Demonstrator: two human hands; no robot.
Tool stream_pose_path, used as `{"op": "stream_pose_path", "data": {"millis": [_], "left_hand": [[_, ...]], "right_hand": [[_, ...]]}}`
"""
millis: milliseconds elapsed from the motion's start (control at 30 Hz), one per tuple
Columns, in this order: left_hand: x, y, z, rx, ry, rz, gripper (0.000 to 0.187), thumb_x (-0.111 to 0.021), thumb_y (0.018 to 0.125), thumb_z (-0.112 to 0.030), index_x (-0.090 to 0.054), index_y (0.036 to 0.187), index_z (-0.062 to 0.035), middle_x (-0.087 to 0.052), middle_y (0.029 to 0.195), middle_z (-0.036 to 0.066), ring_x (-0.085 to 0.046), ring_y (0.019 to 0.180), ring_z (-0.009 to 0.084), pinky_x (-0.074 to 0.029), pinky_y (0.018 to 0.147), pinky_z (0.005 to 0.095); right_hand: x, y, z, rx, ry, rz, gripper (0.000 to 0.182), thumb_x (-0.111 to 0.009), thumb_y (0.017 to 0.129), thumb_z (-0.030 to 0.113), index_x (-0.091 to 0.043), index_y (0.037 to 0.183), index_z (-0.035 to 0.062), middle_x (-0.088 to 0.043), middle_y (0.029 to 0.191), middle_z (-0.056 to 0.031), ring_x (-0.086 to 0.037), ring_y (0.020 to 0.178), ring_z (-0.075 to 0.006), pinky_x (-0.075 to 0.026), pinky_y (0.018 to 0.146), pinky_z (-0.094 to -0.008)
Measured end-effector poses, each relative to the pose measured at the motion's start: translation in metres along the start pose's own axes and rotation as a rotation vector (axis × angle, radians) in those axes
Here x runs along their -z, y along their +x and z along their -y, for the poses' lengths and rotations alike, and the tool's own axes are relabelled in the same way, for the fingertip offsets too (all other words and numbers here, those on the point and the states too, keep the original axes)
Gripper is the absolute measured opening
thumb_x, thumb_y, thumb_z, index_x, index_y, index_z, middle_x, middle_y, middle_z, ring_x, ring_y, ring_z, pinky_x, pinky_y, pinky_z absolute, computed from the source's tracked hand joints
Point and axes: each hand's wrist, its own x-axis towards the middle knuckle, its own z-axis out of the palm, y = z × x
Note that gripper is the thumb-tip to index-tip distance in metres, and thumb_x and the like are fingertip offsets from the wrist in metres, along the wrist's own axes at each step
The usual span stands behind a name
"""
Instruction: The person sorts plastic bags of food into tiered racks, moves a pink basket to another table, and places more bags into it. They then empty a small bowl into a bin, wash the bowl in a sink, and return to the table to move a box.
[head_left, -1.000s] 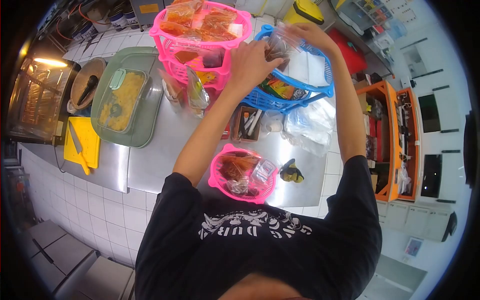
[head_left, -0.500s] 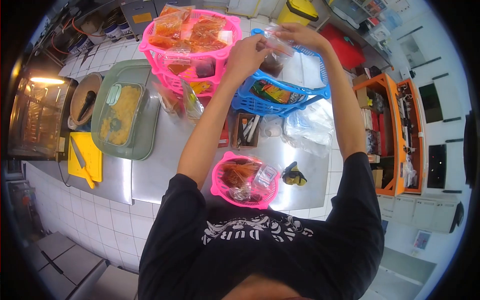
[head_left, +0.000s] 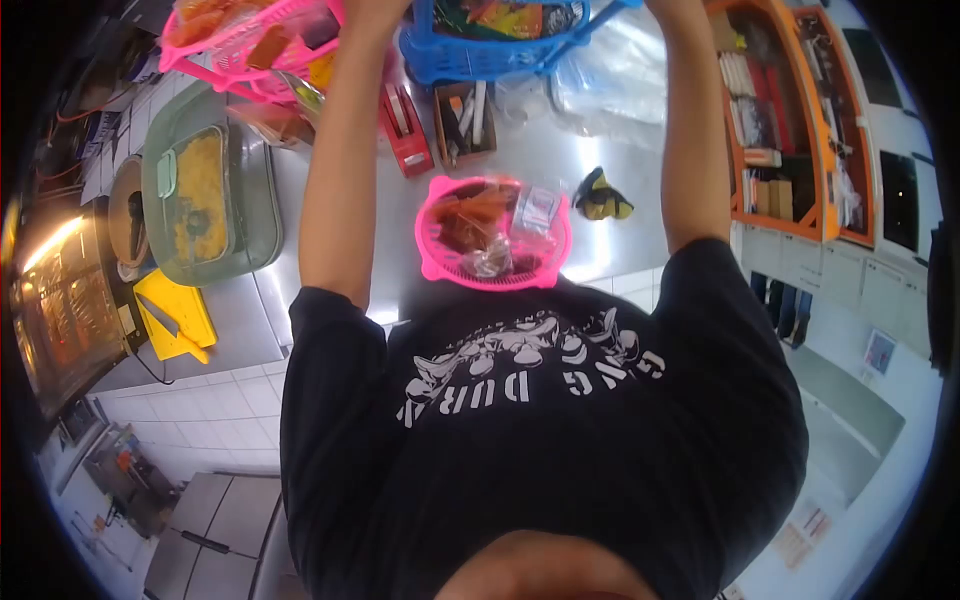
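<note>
Both my hands lie beyond the top edge of the view, so their fingers and anything in them are hidden. My left forearm (head_left: 340,180) reaches up between the stacked pink baskets (head_left: 235,55) and the blue basket (head_left: 425,60). On the other side, my right forearm (head_left: 697,140) passes to the right of the blue basket and the clear plastic bags (head_left: 610,95). Colourful packets (head_left: 515,18) show inside the blue basket. Close to my body, a small pink basket (head_left: 432,250) holds orange-brown packets (head_left: 470,215) and clear packets.
A red box (head_left: 407,135) and a small box of pens (head_left: 465,130) stand mid-table. A dark and yellow bundle (head_left: 603,197) lies to the right. At left are a green-lidded container (head_left: 262,225), a yellow cutting board (head_left: 190,310) and a knife (head_left: 160,316).
My view has tilted down toward my body, and the table things sit higher in it. My hands, earlier at a clear zip bag above the blue basket, have left the view.
</note>
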Motion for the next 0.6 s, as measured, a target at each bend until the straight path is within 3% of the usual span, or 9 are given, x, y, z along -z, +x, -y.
{"op": "stream_pose_path", "data": {"millis": [67,133,167,200,233,333,500,567,600], "left_hand": [[0.003,-0.027,-0.010,-0.087,-0.055,-0.186,0.025,-0.067,0.082,-0.021,-0.064,0.101,-0.0050,-0.066,0.095,0.012,-0.063,0.088,0.0298,-0.047,0.083,0.0409],[0.022,-0.071,-0.016,-0.059,-0.089,-0.026,0.026,-0.070,0.085,-0.023,-0.065,0.096,-0.0007,-0.068,0.086,0.011,-0.065,0.073,0.0179,-0.051,0.067,0.0308],[0.021,-0.100,-0.015,-0.043,-0.163,0.020,0.022,-0.071,0.084,-0.019,-0.065,0.096,-0.0014,-0.068,0.085,0.008,-0.062,0.071,0.0142,-0.050,0.065,0.0287],[0.018,-0.134,-0.014,-0.025,-0.237,0.066,0.019,-0.071,0.083,-0.015,-0.065,0.095,-0.0020,-0.067,0.084,0.006,-0.059,0.068,0.0105,-0.048,0.063,0.0267],[0.024,-0.168,-0.021,0.027,-0.095,0.278,0.026,-0.070,0.080,-0.013,-0.065,0.104,-0.0062,-0.065,0.087,0.007,-0.062,0.073,0.0157,-0.050,0.066,0.0303],[0.025,-0.269,0.005,0.059,0.055,1.005,0.038,-0.072,0.075,-0.013,-0.061,0.111,-0.0061,-0.066,0.093,0.009,-0.064,0.079,0.0239,-0.051,0.070,0.0342],[0.046,-0.363,0.038,-0.104,0.370,1.157,0.041,-0.071,0.073,-0.014,-0.057,0.111,-0.0086,-0.057,0.106,0.010,-0.058,0.094,0.0303,-0.050,0.080,0.0414],[0.049,-0.370,0.043,-0.077,0.414,1.144,0.041,-0.072,0.072,-0.014,-0.056,0.110,-0.0087,-0.056,0.104,0.009,-0.058,0.092,0.0310,-0.050,0.079,0.0418],[0.051,-0.373,0.045,-0.054,0.447,1.136,0.040,-0.072,0.072,-0.013,-0.056,0.109,-0.0087,-0.055,0.101,0.009,-0.058,0.090,0.0317,-0.050,0.077,0.0422]], "right_hand": [[0.003,-0.085,-0.007,-0.277,0.329,0.556,0.022,-0.059,0.090,0.024,-0.067,0.098,0.0054,-0.066,0.085,-0.0048,-0.062,0.073,-0.0124,-0.049,0.072,-0.0284],[-0.015,-0.162,0.000,-0.557,0.322,1.019,0.024,-0.063,0.085,0.026,-0.066,0.097,0.0046,-0.065,0.082,-0.0050,-0.061,0.075,-0.0138,-0.049,0.071,-0.0288],[-0.029,-0.205,-0.025,-0.474,0.094,1.208,0.030,-0.066,0.081,0.026,-0.065,0.103,0.0049,-0.066,0.092,-0.0106,-0.063,0.079,-0.0221,-0.050,0.074,-0.0341],[-0.041,-0.260,-0.048,-0.500,-0.069,1.121,0.034,-0.068,0.080,0.026,-0.064,0.107,0.0059,-0.066,0.095,-0.0128,-0.063,0.083,-0.0268,-0.050,0.077,-0.0370],[-0.048,-0.306,-0.063,-0.522,-0.234,1.031,0.038,-0.069,0.078,0.025,-0.063,0.111,0.0069,-0.065,0.098,-0.0150,-0.062,0.087,-0.0314,-0.050,0.079,-0.0399],[-0.058,-0.362,-0.076,-0.554,-0.131,0.907,0.041,-0.070,0.077,0.021,-0.061,0.115,0.0089,-0.065,0.097,-0.0152,-0.061,0.093,-0.0345,-0.049,0.083,-0.0423],[-0.071,-0.386,-0.065,-0.449,-0.214,0.877,0.023,-0.067,0.079,0.013,-0.064,0.100,0.0046,-0.064,0.093,-0.0153,-0.061,0.093,-0.0342,-0.048,0.081,-0.0414],[-0.062,-0.382,-0.059,-0.757,0.074,0.866,0.020,-0.067,0.079,0.014,-0.063,0.095,0.0028,-0.065,0.095,-0.0149,-0.061,0.092,-0.0332,-0.048,0.079,-0.0403],[-0.058,-0.379,-0.055,-0.755,0.079,0.869,0.020,-0.067,0.079,0.014,-0.063,0.095,0.0028,-0.065,0.095,-0.0149,-0.061,0.092,-0.0332,-0.048,0.079,-0.0403]]}}
